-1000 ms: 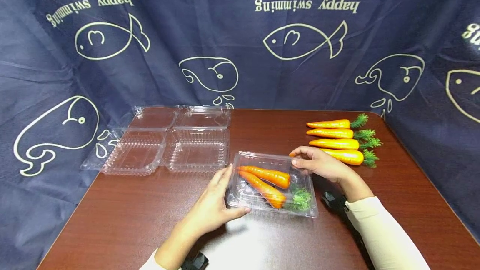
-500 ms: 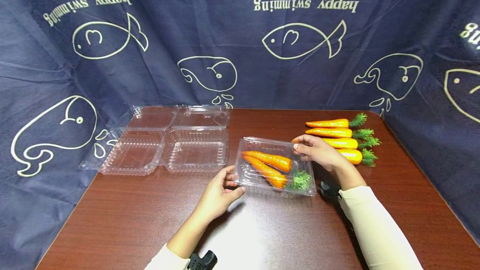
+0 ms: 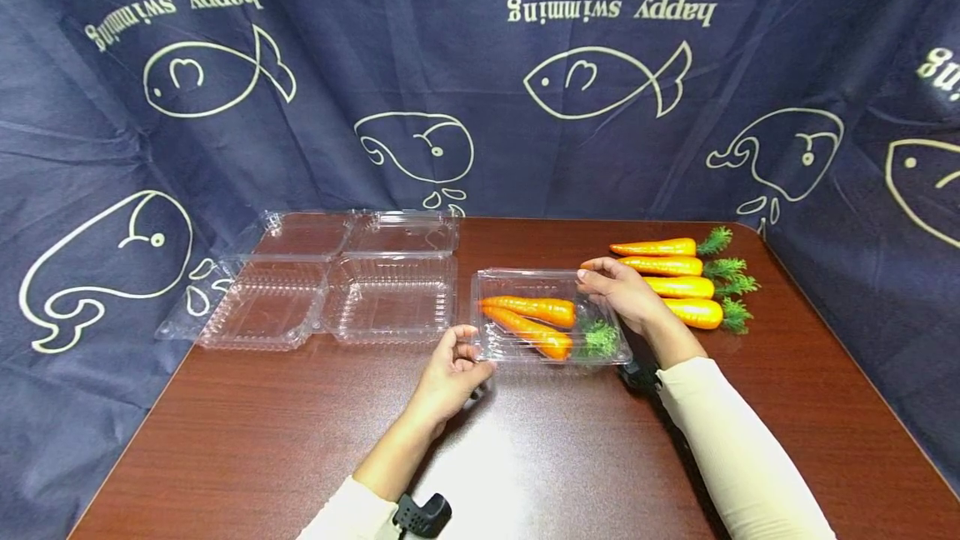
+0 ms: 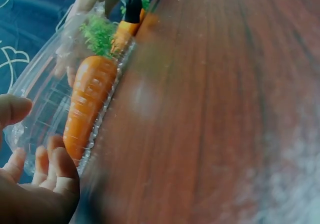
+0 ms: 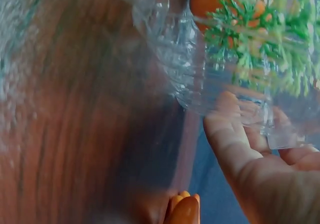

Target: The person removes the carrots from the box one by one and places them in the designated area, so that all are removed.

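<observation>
A closed clear plastic clamshell box point(image 3: 525, 275) is in front of me in the head view. Two orange carrots lie inside it, an upper carrot point(image 3: 534, 308) and a lower carrot point(image 3: 543, 342), with green leafy tops point(image 3: 600, 339) at the right end. My left hand point(image 3: 447, 377) holds the box's left front corner, thumb in front and fingers at the side. At the right back corner my right hand point(image 3: 626, 294) grips the box. Through the plastic, the left wrist view shows a carrot point(image 4: 90, 102); the right wrist view has the fingers point(image 5: 227, 129) against the box's edge.
Two open clear clamshell boxes stand at the left, a right-hand box point(image 3: 392, 332) and a left-hand box point(image 3: 258, 336), lids folded back. Several loose carrots point(image 3: 660, 266) lie in a row at the right. A dark blue fish-print cloth point(image 3: 487, 82) hangs behind the brown table point(image 3: 300, 440).
The box with its carrots has moved away from me across the table, and it has turned a little straighter. Both hands have moved along with it.
</observation>
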`<state>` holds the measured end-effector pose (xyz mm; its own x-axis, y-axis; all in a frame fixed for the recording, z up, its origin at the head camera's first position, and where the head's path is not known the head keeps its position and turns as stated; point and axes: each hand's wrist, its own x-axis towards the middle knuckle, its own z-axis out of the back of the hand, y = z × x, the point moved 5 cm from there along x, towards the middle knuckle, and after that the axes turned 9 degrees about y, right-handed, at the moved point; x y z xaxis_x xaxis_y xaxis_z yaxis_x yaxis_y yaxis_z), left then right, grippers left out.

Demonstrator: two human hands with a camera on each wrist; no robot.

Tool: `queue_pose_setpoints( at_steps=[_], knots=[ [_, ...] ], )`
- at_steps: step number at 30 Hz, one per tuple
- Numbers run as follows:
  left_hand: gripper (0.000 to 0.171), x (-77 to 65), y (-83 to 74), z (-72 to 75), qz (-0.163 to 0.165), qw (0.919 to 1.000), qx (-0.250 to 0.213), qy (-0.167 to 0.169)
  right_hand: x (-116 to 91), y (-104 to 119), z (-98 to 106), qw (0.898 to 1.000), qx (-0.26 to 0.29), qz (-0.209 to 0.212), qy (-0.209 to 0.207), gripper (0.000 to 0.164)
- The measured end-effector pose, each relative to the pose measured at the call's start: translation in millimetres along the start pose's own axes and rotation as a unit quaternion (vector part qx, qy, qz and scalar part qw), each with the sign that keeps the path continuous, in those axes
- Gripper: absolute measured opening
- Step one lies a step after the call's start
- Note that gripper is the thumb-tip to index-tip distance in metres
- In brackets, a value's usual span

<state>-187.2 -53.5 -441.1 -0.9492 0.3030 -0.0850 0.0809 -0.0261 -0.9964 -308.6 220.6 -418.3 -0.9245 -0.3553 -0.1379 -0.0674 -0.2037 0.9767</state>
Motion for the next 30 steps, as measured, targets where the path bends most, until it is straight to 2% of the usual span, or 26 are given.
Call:
queue_pose_setpoints(
  at_steps=[5,18,23,30],
  knots=[
    [0.056,2.5,1.0,-3.2,-0.004,0.9997,-0.023,0.006,0.8,1.0,-1.6,1.0,-0.002,0.001,-0.013,0.041],
    [0.04,6.4,0.4,-3.2,-0.034,0.9986,-0.029,-0.028,-2.8,3.2,-7.9,0.999,0.002,0.006,-0.033,0.05],
    [0.031,7.1,2.1,-0.5,-0.036,0.9979,-0.039,-0.038,-4.3,1.4,-10.8,0.999,0.009,0.004,-0.042,0.05],
    [0.027,8.2,3.5,2.2,-0.029,0.9975,-0.055,-0.032,-6.7,2.6,-12.3,0.999,0.018,0.001,-0.049,0.05]
  ],
)
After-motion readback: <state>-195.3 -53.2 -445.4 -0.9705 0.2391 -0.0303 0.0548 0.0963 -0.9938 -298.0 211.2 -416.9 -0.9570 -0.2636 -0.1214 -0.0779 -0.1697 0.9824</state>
